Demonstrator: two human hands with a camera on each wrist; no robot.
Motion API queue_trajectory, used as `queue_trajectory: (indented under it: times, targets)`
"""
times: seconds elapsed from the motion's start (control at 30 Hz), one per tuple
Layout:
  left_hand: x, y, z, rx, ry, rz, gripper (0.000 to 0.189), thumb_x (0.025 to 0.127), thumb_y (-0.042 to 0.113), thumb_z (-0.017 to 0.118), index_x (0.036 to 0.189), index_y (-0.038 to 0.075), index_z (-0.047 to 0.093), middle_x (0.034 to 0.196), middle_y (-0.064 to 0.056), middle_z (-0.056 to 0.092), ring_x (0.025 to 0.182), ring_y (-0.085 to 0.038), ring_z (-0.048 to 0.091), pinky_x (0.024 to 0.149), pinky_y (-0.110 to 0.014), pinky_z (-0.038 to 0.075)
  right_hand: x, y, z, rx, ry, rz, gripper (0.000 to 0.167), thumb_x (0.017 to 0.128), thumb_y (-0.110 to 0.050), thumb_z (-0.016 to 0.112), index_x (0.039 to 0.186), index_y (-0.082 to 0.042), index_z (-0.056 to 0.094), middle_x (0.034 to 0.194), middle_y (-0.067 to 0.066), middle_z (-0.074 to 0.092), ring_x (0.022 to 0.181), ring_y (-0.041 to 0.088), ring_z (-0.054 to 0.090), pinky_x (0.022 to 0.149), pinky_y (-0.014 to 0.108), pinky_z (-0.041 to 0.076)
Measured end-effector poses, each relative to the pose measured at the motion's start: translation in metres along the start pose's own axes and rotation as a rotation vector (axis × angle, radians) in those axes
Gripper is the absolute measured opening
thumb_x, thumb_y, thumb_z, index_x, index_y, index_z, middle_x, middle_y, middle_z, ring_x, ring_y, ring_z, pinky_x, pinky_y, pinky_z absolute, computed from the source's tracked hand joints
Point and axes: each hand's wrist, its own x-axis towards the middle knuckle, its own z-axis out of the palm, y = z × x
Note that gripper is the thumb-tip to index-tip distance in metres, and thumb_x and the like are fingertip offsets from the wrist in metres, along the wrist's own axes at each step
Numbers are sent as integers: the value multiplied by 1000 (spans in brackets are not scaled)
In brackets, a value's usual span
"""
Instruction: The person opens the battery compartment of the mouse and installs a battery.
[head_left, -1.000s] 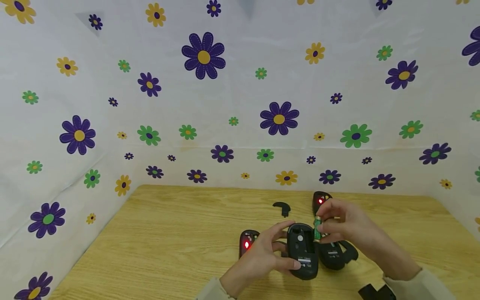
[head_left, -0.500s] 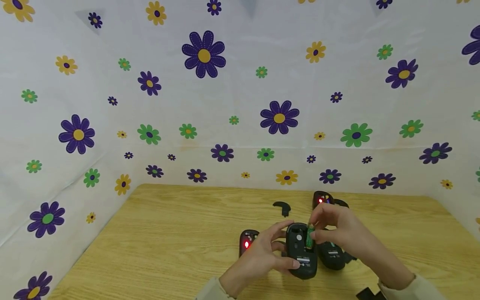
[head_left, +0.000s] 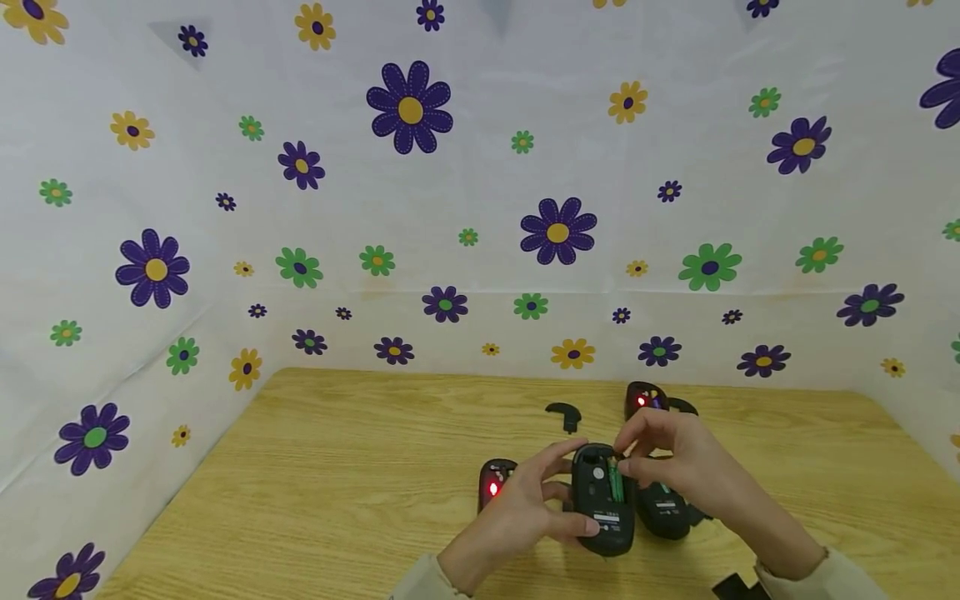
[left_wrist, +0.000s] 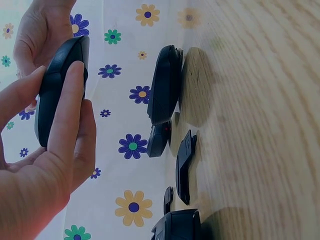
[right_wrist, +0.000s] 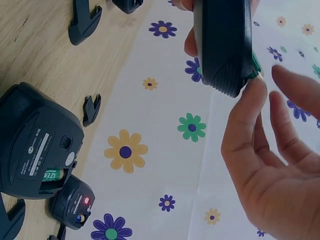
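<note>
My left hand (head_left: 517,508) grips a black computer mouse (head_left: 609,542) above the table, its underside turned up towards me and thumb on the lower part. A green battery (head_left: 617,485) lies in the mouse's long battery slot, slightly slanted. At the battery's upper end is my right hand (head_left: 693,467), one fingertip (right_wrist: 256,87) touching that end. In the right wrist view another digit stands apart from the battery, and the rest of the fingers are bent. From the left wrist side, only the mouse's edge shows, between thumb and fingers.
Underside-up mice lie around: one at left with a red light (head_left: 483,475), one at the back (head_left: 637,392), and one at right holding a green battery (head_left: 663,518). Loose black battery covers lie behind (head_left: 570,414) and at the front right (head_left: 735,588). A flowered sheet (head_left: 337,208) encloses the table.
The battery, pinched upright beside the mouse at first, has moved left and down into the slot. The right fingers now touch only its end; the left hand has hardly moved.
</note>
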Motion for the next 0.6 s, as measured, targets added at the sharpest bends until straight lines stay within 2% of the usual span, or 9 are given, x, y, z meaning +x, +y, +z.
queue_trajectory:
  times: [0.07,0.13,0.2,0.33,0.43,0.6]
  targets:
    - [-1,0,0,0,-2,-6,83,81,-22,68,151,18,48,128,-9,55,101,-22,64,74,-43,63,-1,2,0,22,33,38,15,92,1,70,104,5,63,97,10,63,77,21,62,64,32,60]
    - [0,-1,0,-3,1,-4,83,81,-23,67,151,18,48,128,-8,55,101,-22,64,74,-43,63,-3,5,1,80,42,116,20,97,-4,66,112,8,61,100,11,63,82,22,63,66,35,62]
    - [1,-1,0,-9,4,2,83,81,-23,67,151,18,48,128,-9,55,101,-23,65,73,-43,63,-4,9,0,159,11,194,30,102,-11,61,121,11,55,107,14,62,88,24,63,69,40,64]
    - [3,-1,1,-9,14,11,83,80,-22,68,150,19,49,127,-9,55,99,-24,64,70,-42,64,-6,18,2,322,-112,305,52,109,-27,50,138,15,41,120,19,59,96,28,66,73,50,63]
    - [4,-2,1,0,19,9,84,80,-22,68,150,19,49,127,-9,55,99,-23,64,70,-42,64,-7,24,5,439,-203,322,59,111,-34,41,143,15,35,122,18,59,99,33,68,72,53,62]
    - [4,-1,1,2,20,2,84,80,-21,68,151,20,48,129,-8,54,100,-23,63,72,-42,64,-6,31,8,590,-315,293,60,112,-39,30,142,11,42,115,15,65,97,36,70,71,48,63]
